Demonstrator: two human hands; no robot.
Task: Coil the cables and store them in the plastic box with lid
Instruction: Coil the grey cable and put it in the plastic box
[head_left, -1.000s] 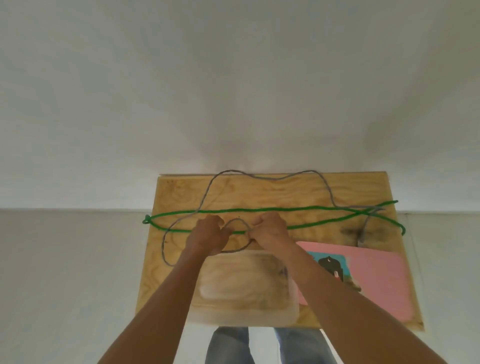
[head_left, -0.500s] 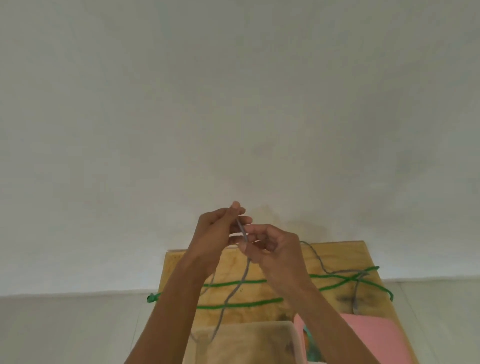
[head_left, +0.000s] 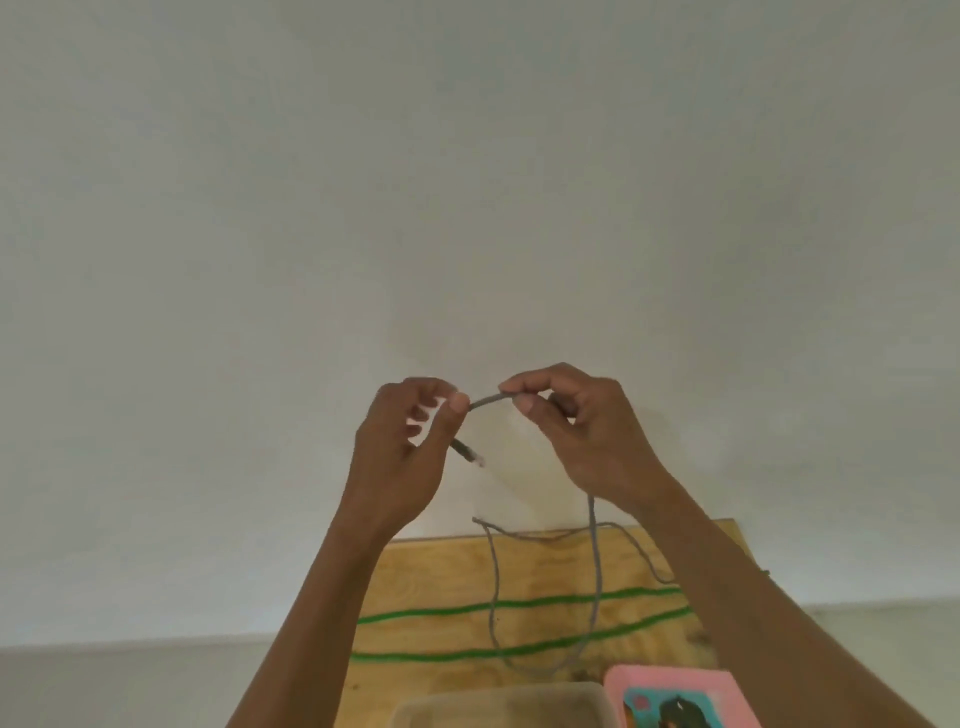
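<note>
Head view: both hands, left (head_left: 410, 441) and right (head_left: 582, 431), pinched the grey cable (head_left: 491, 400) aloft, its slack trailing onto the surface (head_left: 431, 582). I judged even loops would coil best.

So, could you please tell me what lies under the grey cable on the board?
The grey cable crosses over both green cable strands on the plywood board; the right forearm hides its far end.

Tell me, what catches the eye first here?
Two bare hands raised before a plain pale wall: the left hand and right hand each pinch a thin grey cable stretched between them. Its slack hangs down to the light plywood table, crossing a bright green cable. A pink lid lies at the near right edge.
</note>
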